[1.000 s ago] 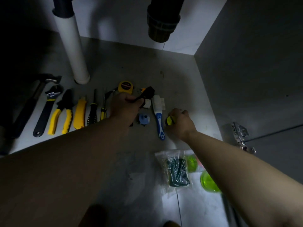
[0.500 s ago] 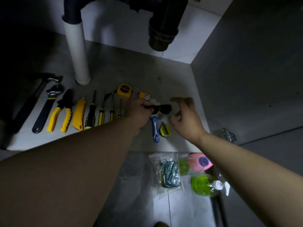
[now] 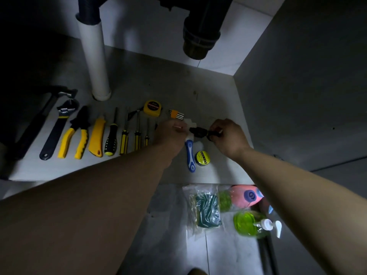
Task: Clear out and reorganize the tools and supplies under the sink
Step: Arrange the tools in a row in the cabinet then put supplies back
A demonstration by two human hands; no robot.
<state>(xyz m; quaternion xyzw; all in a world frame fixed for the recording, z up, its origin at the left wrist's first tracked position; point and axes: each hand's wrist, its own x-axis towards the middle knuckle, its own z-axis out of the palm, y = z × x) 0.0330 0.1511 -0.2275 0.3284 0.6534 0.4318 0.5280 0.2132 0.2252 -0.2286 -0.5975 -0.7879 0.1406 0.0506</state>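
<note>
While the left hand (image 3: pixel 170 133) and right hand (image 3: pixel 228 135) each gripped an end of one small black tool (image 3: pixel 198 132) just above the blue brush (image 3: pixel 190 155), one hammer (image 3: pixel 39 120), one wrench (image 3: pixel 57 132) and four screwdrivers (image 3: pixel 124 141) lay in a row. The right hand had been open a moment before. The yellow roll (image 3: pixel 203 157) said "PVC TAPE".

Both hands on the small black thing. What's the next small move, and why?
Probably set the black item down on the bare cabinet floor right of the hex keys. The left hand and right hand both pinch it, while the other tools lie in a row, so it looks like the next piece for that line.
</note>
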